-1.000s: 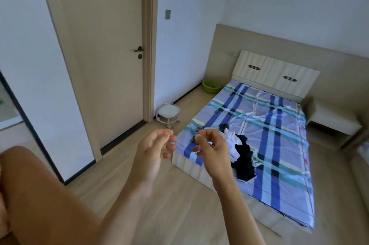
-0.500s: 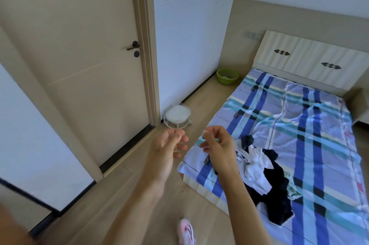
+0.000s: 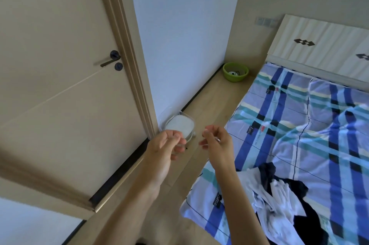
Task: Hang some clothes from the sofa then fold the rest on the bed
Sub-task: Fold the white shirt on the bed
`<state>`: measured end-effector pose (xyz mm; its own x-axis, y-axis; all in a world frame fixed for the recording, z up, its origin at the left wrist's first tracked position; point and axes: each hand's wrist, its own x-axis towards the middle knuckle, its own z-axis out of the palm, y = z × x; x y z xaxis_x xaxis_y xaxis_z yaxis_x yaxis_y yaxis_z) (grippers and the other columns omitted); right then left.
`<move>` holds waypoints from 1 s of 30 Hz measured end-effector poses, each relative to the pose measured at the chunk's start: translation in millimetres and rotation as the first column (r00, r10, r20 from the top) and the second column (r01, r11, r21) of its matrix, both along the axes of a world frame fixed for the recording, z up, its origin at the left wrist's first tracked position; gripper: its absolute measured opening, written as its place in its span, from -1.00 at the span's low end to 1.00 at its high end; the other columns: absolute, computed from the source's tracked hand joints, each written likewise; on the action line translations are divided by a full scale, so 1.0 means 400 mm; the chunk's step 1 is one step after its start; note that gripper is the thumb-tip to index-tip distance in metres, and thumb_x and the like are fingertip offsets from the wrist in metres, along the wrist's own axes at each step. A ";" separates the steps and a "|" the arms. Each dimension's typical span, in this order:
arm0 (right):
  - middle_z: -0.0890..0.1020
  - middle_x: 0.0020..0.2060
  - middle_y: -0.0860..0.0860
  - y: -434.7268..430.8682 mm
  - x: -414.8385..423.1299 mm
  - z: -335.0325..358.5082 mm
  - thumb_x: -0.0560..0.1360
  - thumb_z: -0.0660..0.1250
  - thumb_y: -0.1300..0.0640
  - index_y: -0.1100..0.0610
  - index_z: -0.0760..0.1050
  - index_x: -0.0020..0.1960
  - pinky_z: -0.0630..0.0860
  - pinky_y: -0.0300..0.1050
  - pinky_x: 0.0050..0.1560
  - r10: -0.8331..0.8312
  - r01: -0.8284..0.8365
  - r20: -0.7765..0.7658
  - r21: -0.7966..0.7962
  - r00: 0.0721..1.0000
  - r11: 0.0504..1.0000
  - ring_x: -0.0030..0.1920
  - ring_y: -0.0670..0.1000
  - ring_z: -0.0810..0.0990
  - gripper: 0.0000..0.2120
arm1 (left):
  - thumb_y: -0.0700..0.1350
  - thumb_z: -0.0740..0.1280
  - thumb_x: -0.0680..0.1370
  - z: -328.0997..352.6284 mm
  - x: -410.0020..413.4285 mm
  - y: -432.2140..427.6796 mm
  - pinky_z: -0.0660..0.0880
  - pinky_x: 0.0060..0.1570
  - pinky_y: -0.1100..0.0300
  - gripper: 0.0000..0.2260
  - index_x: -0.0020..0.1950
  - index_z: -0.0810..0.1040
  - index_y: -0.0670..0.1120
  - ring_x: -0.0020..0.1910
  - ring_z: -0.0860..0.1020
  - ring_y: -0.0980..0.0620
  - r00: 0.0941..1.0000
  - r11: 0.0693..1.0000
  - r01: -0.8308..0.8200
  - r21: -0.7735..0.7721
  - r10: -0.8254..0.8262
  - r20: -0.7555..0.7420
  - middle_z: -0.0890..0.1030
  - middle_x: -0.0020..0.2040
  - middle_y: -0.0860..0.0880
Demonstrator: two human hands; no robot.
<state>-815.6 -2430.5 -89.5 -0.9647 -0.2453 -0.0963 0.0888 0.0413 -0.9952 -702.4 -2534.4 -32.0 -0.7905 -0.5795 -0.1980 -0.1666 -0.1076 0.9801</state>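
The left hand and right hand are hovering side by side above the floor — fingers loosely curled, gripping nothing — while the clothes are lying heaped on the bed.

Single head-worn wide-angle view, looking forward and steeply down from above the near corner of the bed. The left hand and right hand, with both forearms, lie nearest the lens at frame centre. The door fills the left side and leans with the frame's tilt; the headboard lies farthest off, upper right
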 end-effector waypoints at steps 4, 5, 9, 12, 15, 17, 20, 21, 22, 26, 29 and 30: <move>0.61 -0.19 0.02 -0.093 -0.141 -0.027 0.60 0.33 0.20 0.12 0.54 -0.01 0.58 -0.15 -0.22 -0.059 0.059 0.025 0.019 0.998 0.998 -0.28 0.00 0.66 -0.97 | 0.06 0.27 0.43 -0.021 -0.168 -0.107 0.48 -0.09 0.14 -0.69 -0.01 0.62 -0.11 -0.12 0.61 0.02 0.997 0.998 0.059 0.012 -0.059 0.042 0.71 -0.11 -0.03; 0.61 -0.18 0.03 -0.118 -0.182 -0.042 0.60 0.33 0.20 0.14 0.53 -0.02 0.58 -0.16 -0.22 -0.084 0.083 0.032 0.025 0.996 0.996 -0.28 0.00 0.65 -0.97 | 0.07 0.27 0.43 -0.033 -0.220 -0.140 0.48 -0.08 0.13 -0.68 -0.01 0.62 -0.12 -0.11 0.61 0.00 0.995 0.996 0.084 0.015 -0.085 0.052 0.71 -0.09 -0.07; 0.62 -0.15 0.05 -0.212 -0.352 -0.090 0.59 0.32 0.21 0.18 0.53 0.01 0.57 -0.09 -0.17 -0.229 0.226 0.062 0.058 0.971 0.973 -0.26 0.02 0.65 -0.96 | 0.08 0.28 0.49 -0.068 -0.442 -0.267 0.48 0.00 0.04 -0.68 0.02 0.61 -0.14 -0.09 0.62 -0.02 0.961 0.965 0.259 0.037 -0.262 0.093 0.71 -0.05 -0.07; 0.62 -0.19 0.02 -0.258 -0.469 -0.094 0.59 0.32 0.21 0.17 0.53 0.01 0.55 -0.10 -0.19 -0.370 0.363 0.077 0.092 0.926 0.927 -0.27 0.02 0.66 -0.96 | -0.08 0.26 0.65 -0.069 -0.611 -0.342 0.48 0.03 0.02 -0.81 0.03 0.63 -0.14 -0.08 0.63 -0.01 0.903 0.908 0.415 0.053 -0.418 0.099 0.71 -0.05 -0.09; 0.64 -0.15 0.02 -0.286 -0.563 -0.082 0.60 0.32 0.19 0.13 0.53 0.00 0.54 -0.12 -0.21 -0.509 0.497 0.084 0.129 0.857 0.858 -0.29 -0.02 0.66 -0.97 | -0.13 0.24 0.66 -0.050 -0.763 -0.393 0.49 -0.01 0.07 -0.82 0.05 0.63 -0.13 -0.07 0.64 -0.02 0.829 0.833 0.550 0.064 -0.553 0.086 0.71 -0.05 -0.09; 0.65 -0.15 0.03 -0.293 -0.628 -0.069 0.60 0.32 0.19 0.11 0.54 -0.02 0.58 -0.07 -0.19 -0.581 0.568 0.068 0.151 0.811 0.809 -0.29 -0.02 0.66 -0.97 | -0.12 0.23 0.66 -0.045 -0.866 -0.411 0.49 -0.01 0.08 -0.82 0.05 0.62 -0.12 -0.08 0.64 0.00 0.780 0.783 0.618 0.068 -0.622 0.069 0.71 -0.07 -0.07; 0.66 -0.15 0.01 -0.289 -0.704 -0.056 0.59 0.33 0.18 0.11 0.54 -0.03 0.60 -0.02 -0.13 -0.667 0.654 0.048 0.154 0.744 0.740 -0.27 0.00 0.68 -0.97 | -0.11 0.23 0.66 -0.049 -0.994 -0.410 0.48 -0.03 0.08 -0.82 0.04 0.61 -0.12 -0.08 0.63 -0.01 0.723 0.726 0.682 0.086 -0.687 0.066 0.70 -0.05 -0.10; 0.67 -0.13 0.01 -0.286 -0.723 -0.055 0.60 0.33 0.18 0.11 0.55 -0.01 0.61 -0.01 -0.12 -0.689 0.678 0.043 0.149 0.723 0.720 -0.26 0.01 0.69 -0.97 | -0.10 0.23 0.67 -0.051 -1.026 -0.404 0.48 -0.03 0.08 -0.82 0.04 0.61 -0.12 -0.08 0.63 -0.02 0.703 0.706 0.702 0.093 -0.708 0.064 0.70 -0.03 -0.12; 0.67 -0.11 0.01 -0.282 -0.743 -0.055 0.60 0.33 0.18 0.11 0.54 0.01 0.61 0.00 -0.11 -0.708 0.697 0.042 0.148 0.705 0.702 -0.24 0.02 0.69 -0.97 | -0.10 0.23 0.67 -0.056 -1.059 -0.399 0.48 -0.03 0.08 -0.82 0.03 0.61 -0.12 -0.09 0.63 -0.01 0.683 0.687 0.720 0.100 -0.727 0.069 0.70 -0.02 -0.13; 0.67 -0.06 0.03 -0.250 -0.835 -0.078 0.60 0.33 0.15 0.08 0.53 0.05 0.61 -0.03 -0.12 -0.785 0.769 0.050 0.174 0.617 0.615 -0.22 -0.03 0.70 -0.96 | -0.08 0.23 0.67 -0.082 -1.204 -0.357 0.49 -0.02 0.08 -0.80 0.04 0.61 -0.14 -0.11 0.64 0.01 0.589 0.595 0.800 0.085 -0.804 0.086 0.69 0.01 -0.15; 0.66 -0.06 0.01 -0.211 -0.906 -0.095 0.60 0.33 0.15 0.07 0.53 0.05 0.59 -0.05 -0.08 -0.815 0.798 0.040 0.184 0.578 0.574 -0.19 -0.03 0.70 -0.96 | -0.06 0.22 0.68 -0.095 -1.298 -0.325 0.49 -0.01 0.10 -0.79 0.05 0.61 -0.13 -0.09 0.64 0.02 0.540 0.546 0.834 0.077 -0.837 0.091 0.68 0.01 -0.13; 0.66 -0.06 0.00 -0.192 -0.939 -0.101 0.60 0.33 0.16 0.06 0.53 0.05 0.60 -0.04 -0.06 -0.823 0.807 0.032 0.181 0.567 0.563 -0.17 -0.02 0.70 -0.96 | -0.04 0.22 0.67 -0.101 -1.337 -0.311 0.50 0.00 0.10 -0.79 0.06 0.61 -0.12 -0.08 0.65 0.03 0.524 0.531 0.844 0.077 -0.847 0.093 0.69 -0.01 -0.10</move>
<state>-1191.3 -2507.3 -129.8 -0.7286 0.6634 -0.1704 0.2502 0.0262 -0.9679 -1237.2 -2658.7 -72.3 -0.8804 0.3543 -0.3152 -0.2909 0.1214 0.9490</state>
